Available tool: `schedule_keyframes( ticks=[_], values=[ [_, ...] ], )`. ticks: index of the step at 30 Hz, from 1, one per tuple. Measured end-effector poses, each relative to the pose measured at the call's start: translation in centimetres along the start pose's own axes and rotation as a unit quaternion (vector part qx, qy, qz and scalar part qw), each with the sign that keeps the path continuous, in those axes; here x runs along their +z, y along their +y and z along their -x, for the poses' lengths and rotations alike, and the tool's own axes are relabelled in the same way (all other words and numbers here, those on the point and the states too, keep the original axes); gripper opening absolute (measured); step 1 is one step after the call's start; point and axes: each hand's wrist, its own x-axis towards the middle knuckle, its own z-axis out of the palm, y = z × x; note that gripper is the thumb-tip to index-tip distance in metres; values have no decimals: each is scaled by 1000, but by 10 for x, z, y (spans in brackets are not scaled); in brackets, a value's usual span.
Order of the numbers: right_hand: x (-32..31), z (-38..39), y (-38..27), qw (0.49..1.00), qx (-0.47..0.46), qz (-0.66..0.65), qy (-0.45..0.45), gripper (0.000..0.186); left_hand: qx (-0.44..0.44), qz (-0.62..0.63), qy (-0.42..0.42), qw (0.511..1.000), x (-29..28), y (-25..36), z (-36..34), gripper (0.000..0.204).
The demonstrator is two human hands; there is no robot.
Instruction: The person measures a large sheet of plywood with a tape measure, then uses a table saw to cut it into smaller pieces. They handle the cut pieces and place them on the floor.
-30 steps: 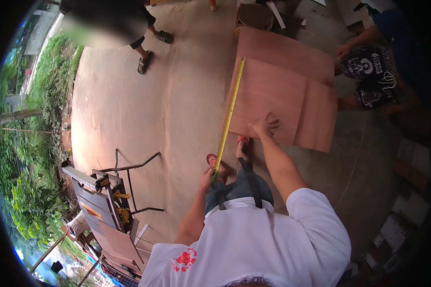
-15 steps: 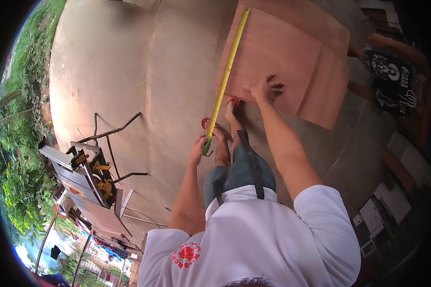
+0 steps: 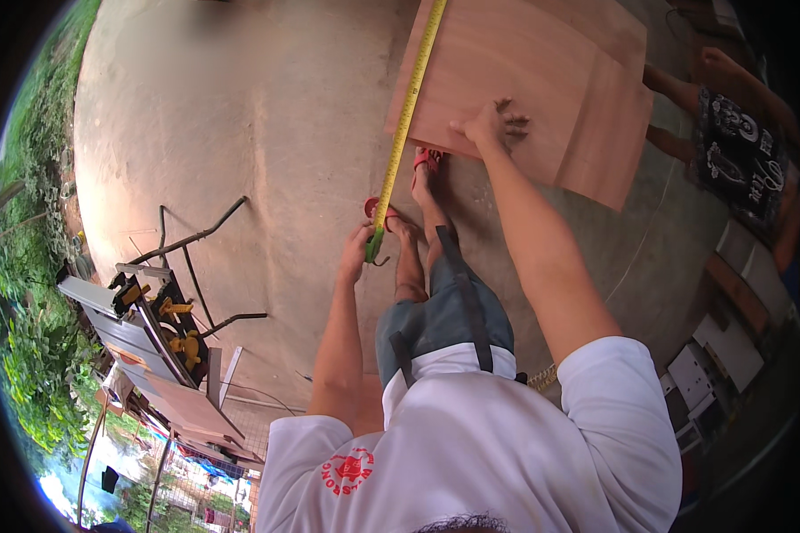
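In my left hand (image 3: 358, 244) is a green tape measure (image 3: 374, 245), gripped low beside my legs. Its yellow blade (image 3: 406, 112) stretches up along the left side of the reddish plywood sheets (image 3: 516, 62). My right hand (image 3: 497, 126) rests on the plywood near its lower edge, fingers spread, gripping nothing. The sheets overlap, with a second panel showing along the right. My feet, in red slippers (image 3: 427, 163), stand below the plywood's lower edge.
A table saw (image 3: 138, 329) on a black tubular stand (image 3: 212, 237) is at the left, beside greenery. At the right, another person's legs and dark patterned shorts (image 3: 738, 151) show beside the plywood. Boards and boxes (image 3: 693, 382) lie lower right on the concrete floor (image 3: 222, 107).
My view has shifted, so the plywood and both my hands appear higher in the picture. My left hand still grips the tape; my right hand remains spread on the wood.
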Motion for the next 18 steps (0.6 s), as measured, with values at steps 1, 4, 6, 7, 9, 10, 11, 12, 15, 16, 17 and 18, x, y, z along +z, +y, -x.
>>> schedule_keyframes(
  ticks=[1, 4, 6, 7, 9, 10, 11, 12, 15, 16, 17, 18],
  values=[
    [0, 0, 0, 1000, -1, 1, 1, 134, -2, 2, -2, 1000, -1, -1, -1, 40],
    [2, 0, 0, 1000, -1, -1, 6, 135, -13, 7, -34, 999, -6, 0, -6, 38],
    [3, -2, 0, 1000, 4, -7, 9, 136, -31, 20, -61, 997, -10, 2, -7, 38],
    [4, -3, 0, 1000, 4, -5, 7, 136, -44, 33, -71, 996, -12, 3, -8, 38],
    [6, -6, 0, 1000, 8, -7, 5, 136, -70, 48, -79, 993, -15, 7, -10, 39],
    [6, -7, 0, 1000, 7, -2, 5, 137, -83, 51, -75, 992, -16, 8, -11, 40],
    [7, -9, 0, 1000, 6, -1, 5, 137, -96, 55, -72, 991, -17, 11, -12, 40],
    [7, -10, 0, 1000, 4, 1, 6, 138, -104, 59, -82, 989, -19, 13, -13, 41],
    [9, -14, -1, 1000, 4, 18, 12, 143, -126, 71, -106, 984, -22, 18, -16, 43],
    [10, -15, -1, 1000, 3, 19, 12, 143, -132, 73, -109, 982, -24, 19, -17, 43],
    [10, -15, -1, 1000, 3, 20, 13, 142, -137, 80, -115, 981, -25, 19, -17, 44],
    [11, -16, -1, 1000, 4, 19, 14, 142, -143, 80, -115, 980, -26, 19, -19, 44]
  ],
)
